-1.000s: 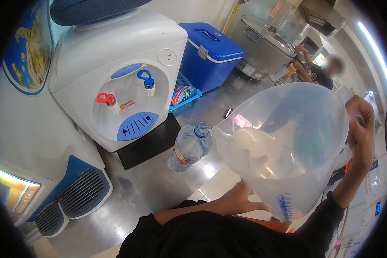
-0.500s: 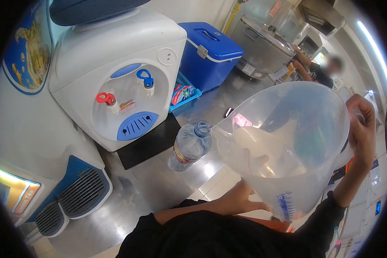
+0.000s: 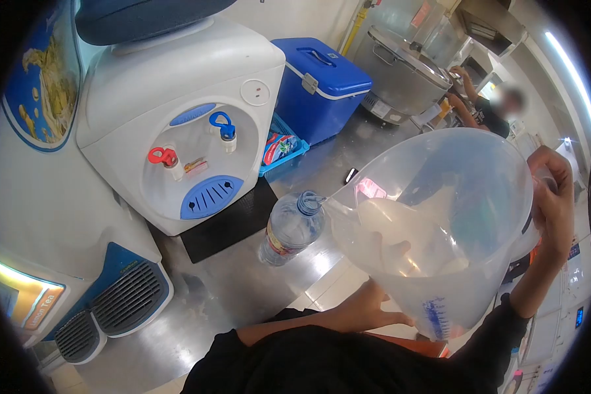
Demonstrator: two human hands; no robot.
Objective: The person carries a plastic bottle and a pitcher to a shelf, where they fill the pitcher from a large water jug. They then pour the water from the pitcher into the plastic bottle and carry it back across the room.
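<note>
Jug [image 3: 440,223] tilted slightly further than a second ago; pale liquid lies lower toward the spout. Translucent plastic, tapered, blue scale. Left hand [image 3: 368,305] cups its base; right hand [image 3: 550,200] clamped on the handle. Spout touches the clear ribbed bottle [image 3: 290,228] standing on the steel bench [image 3: 243,289]. White dispenser [image 3: 177,125] behind.

**Around the steel surface**

A white water dispenser [image 3: 177,125] with a red tap [image 3: 163,156] and a blue tap [image 3: 222,122] stands on a black mat [image 3: 226,226] on the steel surface [image 3: 230,295]. Behind it sits a blue cooler box [image 3: 318,75], with a blue basket [image 3: 284,146] in front of it. Farther back is a large steel pot [image 3: 404,65], and beyond that a person [image 3: 489,108] at work. A drinks machine [image 3: 52,262] stands at the left.
</note>
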